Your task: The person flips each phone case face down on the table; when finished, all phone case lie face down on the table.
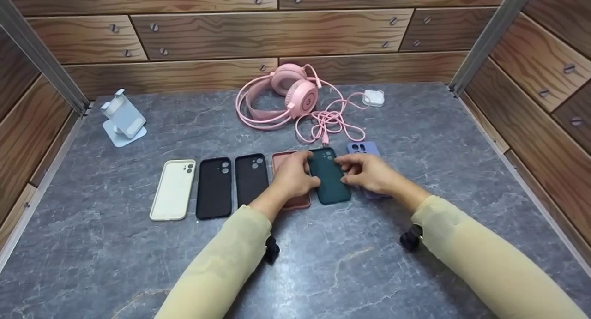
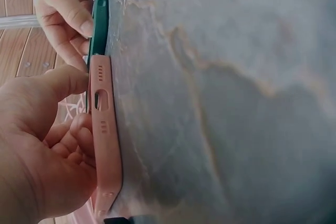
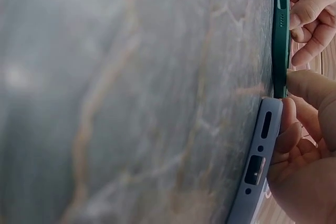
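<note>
Six phone cases lie in a row on the grey marble table [image 1: 115,263]: a cream one [image 1: 173,189], two black ones [image 1: 214,187] [image 1: 251,177], a pink one [image 1: 295,201], a dark green one [image 1: 328,183] and a lavender one [image 1: 362,148]. My left hand [image 1: 307,169] lies over the pink case [image 2: 105,140], its thumb and curled fingers on the green case's left edge. My right hand [image 1: 344,166] covers most of the lavender case [image 3: 257,166] and pinches the green case [image 3: 281,40] at its right edge. The green case [image 2: 98,24] lies flat on the table.
Pink headphones [image 1: 295,95] with a coiled pink cable [image 1: 328,123] lie behind the row, and a small white charger [image 1: 374,97] lies beside them. A pale blue phone stand [image 1: 122,120] sits at the back left. Wood-pattern walls close in three sides.
</note>
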Demonstrator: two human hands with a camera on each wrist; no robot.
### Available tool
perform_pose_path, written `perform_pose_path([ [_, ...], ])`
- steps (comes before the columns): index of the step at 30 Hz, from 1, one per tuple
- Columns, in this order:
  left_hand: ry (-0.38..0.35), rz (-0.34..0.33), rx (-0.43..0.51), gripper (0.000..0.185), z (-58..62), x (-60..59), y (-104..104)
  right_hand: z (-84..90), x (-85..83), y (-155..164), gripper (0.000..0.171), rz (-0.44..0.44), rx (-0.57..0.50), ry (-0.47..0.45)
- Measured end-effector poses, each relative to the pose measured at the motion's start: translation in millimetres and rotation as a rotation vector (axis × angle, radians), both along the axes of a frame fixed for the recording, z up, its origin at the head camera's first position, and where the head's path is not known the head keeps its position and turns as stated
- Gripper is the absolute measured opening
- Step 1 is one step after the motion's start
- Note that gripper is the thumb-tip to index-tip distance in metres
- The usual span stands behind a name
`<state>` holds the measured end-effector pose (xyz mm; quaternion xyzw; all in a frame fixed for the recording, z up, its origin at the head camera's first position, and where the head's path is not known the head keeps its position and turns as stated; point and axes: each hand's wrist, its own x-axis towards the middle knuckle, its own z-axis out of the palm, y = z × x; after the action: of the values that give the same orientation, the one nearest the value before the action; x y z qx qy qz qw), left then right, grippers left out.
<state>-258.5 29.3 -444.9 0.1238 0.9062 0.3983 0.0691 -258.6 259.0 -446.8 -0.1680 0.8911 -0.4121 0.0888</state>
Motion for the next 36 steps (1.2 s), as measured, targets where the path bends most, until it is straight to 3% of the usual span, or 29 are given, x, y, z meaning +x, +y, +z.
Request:
perform_pose_path([
  [12,-0.009,0.024,0.068,0.061,-2.1,0.6,-1.9,-4.1,1.3,-1.5,0.05,0.007,0.006,-0.022],
  [25,0.095,0.046,0.171,0.061,3.1,3.4,2.0,-2.4,2.9,-3.4,0.05,0.004,0.021,0.008],
  [29,0.058,0.036,0.269,0.065,3.2,4.1,2.3,-1.0,3.0,-3.1,0.05,0.004,0.021,0.009],
  [36,-0.124,0.041,0.522,0.07,1.8,3.5,4.1,0.9,2.9,-1.1,0.05,0.003,0.025,0.008],
])
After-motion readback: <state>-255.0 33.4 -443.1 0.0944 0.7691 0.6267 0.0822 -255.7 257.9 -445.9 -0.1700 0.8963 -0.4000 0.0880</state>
